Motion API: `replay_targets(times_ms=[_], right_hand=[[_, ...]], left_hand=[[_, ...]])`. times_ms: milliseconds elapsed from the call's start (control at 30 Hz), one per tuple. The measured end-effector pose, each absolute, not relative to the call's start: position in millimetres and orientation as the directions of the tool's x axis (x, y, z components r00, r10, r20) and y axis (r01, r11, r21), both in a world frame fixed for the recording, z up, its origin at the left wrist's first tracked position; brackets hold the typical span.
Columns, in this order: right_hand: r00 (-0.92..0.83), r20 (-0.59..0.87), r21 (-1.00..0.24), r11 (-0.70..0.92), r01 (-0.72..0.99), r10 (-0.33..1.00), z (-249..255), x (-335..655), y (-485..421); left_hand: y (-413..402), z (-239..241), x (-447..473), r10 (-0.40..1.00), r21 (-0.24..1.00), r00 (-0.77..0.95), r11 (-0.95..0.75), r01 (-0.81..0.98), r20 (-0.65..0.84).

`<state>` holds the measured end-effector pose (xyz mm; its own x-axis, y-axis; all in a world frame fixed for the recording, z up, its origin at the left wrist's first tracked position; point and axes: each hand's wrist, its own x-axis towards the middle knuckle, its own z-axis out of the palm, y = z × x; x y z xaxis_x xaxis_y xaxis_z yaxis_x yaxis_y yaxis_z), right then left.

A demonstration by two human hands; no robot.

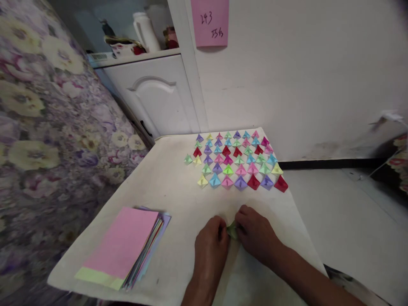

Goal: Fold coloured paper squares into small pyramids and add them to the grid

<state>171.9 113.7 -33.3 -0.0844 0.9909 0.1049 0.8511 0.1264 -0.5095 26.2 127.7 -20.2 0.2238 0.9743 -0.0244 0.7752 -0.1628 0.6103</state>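
Observation:
My left hand (211, 242) and my right hand (256, 231) meet near the front of a cream-covered table (178, 191). Both pinch a small light green folded paper (232, 230) pressed on the cloth between them; most of it is hidden by my fingers. Beyond my hands lie several rows of small folded paper shapes (237, 159) in purple, pink, red, blue, green and yellow. A stack of coloured paper sheets (126, 246), pink on top, lies at the front left of the table.
A floral fabric (41, 127) rises along the left. A white cabinet (153, 93) with bottles on top stands behind the table. A pink note (210, 21) hangs on the white wall. Pale floor (350, 212) lies to the right.

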Motion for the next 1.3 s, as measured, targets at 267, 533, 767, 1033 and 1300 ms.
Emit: replay_targets(times_ms=[267,533,767,1033,1300], right_hand=[[-0.062,0.127,-0.494,0.118,0.862,0.99,-34.5,169.2,115.6],[-0.102,0.171,-0.437,0.168,0.883,0.98,-29.9,163.4,114.6],[-0.098,0.173,-0.403,0.161,0.901,0.98,-32.7,165.0,116.6],[-0.138,0.135,-0.359,0.178,0.916,0.981,-29.5,163.9,122.1],[-0.088,0.016,-0.447,0.086,0.891,0.996,-26.6,173.4,122.4]], left_hand=[[131.5,-18.8,31.4,0.97,0.552,0.242,-0.184,0.813,-0.032],[135.4,-28.1,37.4,0.96,0.523,0.281,-0.244,0.816,0.008],[137.1,-29.3,40.7,0.948,0.513,0.317,-0.277,0.813,0.011],[139.4,-22.5,26.6,0.948,0.733,0.317,-0.191,0.653,-0.036],[136.4,-20.4,21.5,0.954,0.765,0.298,-0.172,0.621,-0.027]])
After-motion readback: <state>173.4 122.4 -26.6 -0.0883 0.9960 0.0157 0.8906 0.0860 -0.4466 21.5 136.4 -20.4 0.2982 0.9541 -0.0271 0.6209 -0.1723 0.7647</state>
